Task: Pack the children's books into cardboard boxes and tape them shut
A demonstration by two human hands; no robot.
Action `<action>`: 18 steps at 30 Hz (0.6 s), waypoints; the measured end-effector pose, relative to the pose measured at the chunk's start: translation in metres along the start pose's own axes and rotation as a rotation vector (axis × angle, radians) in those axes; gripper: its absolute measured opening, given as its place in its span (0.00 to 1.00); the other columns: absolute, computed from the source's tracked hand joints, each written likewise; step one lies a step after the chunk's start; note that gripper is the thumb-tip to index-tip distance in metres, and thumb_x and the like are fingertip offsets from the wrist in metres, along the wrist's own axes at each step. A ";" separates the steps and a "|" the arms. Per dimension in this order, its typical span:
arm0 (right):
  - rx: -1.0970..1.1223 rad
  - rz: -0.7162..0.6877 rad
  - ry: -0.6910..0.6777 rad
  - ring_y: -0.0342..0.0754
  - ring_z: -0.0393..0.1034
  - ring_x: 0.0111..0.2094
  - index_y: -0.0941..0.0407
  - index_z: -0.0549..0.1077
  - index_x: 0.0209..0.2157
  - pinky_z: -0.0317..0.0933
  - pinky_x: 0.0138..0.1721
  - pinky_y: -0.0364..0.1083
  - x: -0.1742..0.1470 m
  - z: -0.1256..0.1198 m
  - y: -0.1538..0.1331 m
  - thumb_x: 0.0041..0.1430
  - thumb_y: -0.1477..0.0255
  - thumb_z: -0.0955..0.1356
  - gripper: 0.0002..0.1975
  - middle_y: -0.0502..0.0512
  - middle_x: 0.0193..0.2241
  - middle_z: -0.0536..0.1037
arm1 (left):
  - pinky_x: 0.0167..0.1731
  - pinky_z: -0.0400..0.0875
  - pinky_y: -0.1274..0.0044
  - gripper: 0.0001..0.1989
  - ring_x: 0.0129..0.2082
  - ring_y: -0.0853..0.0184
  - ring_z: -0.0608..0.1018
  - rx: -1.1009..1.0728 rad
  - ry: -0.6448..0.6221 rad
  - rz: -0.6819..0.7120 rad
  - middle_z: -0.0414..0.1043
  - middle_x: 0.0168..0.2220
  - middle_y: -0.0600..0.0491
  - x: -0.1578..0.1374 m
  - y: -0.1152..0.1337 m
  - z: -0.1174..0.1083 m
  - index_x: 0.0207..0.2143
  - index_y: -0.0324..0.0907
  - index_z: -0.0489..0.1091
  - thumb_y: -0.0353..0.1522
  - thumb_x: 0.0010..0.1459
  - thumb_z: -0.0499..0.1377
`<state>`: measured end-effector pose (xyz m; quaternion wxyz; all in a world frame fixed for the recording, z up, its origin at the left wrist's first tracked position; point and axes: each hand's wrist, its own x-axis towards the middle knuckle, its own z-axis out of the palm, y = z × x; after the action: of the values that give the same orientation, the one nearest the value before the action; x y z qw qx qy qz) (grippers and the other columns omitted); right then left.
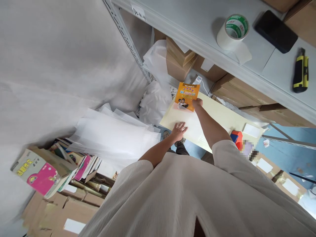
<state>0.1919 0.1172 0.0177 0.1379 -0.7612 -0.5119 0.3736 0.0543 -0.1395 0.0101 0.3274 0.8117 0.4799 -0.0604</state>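
Observation:
An orange book [187, 96] with a printed cover is gripped at its right edge by my right hand [197, 103], whose fingers are closed on it. Under the book's lower part lies a translucent white sheet [189, 120] on the pale yellow tabletop [219, 113]. My left hand [179, 131] rests on the near edge of the sheet and table, its fingers spread. Whether the book touches the table or hovers just above it I cannot tell.
Translucent sheets [111, 131] are stacked at left, beside books [84, 164] and cartons [71, 210]. A grey shelf [197, 19] above carries a tape roll [232, 31], a black phone-like object [276, 31] and a yellow-black utility knife [301, 70]. A red-blue object [237, 139] stands at the table's right end.

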 end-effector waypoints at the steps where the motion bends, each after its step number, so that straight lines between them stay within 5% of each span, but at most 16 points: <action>1: 0.013 0.030 0.017 0.63 0.78 0.49 0.54 0.82 0.46 0.73 0.51 0.58 0.004 -0.005 -0.002 0.68 0.64 0.72 0.10 0.64 0.40 0.85 | 0.79 0.49 0.43 0.44 0.85 0.41 0.52 -0.001 -0.007 0.003 0.43 0.86 0.35 0.000 -0.001 -0.001 0.83 0.46 0.58 0.32 0.68 0.64; 10: 0.276 -0.005 0.217 0.56 0.78 0.46 0.57 0.79 0.49 0.75 0.47 0.53 0.016 -0.087 0.010 0.70 0.57 0.68 0.19 0.62 0.44 0.83 | 0.79 0.48 0.44 0.43 0.85 0.40 0.51 0.009 -0.069 -0.007 0.42 0.87 0.35 0.003 -0.006 -0.010 0.83 0.46 0.58 0.33 0.69 0.63; 18: 0.665 0.109 0.121 0.59 0.81 0.44 0.53 0.77 0.37 0.78 0.49 0.58 -0.093 -0.128 0.104 0.55 0.55 0.76 0.17 0.57 0.37 0.85 | 0.76 0.56 0.47 0.42 0.83 0.42 0.55 0.014 -0.122 -0.020 0.47 0.86 0.37 0.010 -0.016 -0.026 0.82 0.50 0.59 0.33 0.68 0.64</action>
<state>0.3348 0.0120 0.0830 0.3883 -0.7215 -0.3118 0.4811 0.0409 -0.1120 0.0186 0.3496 0.8038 0.4670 -0.1163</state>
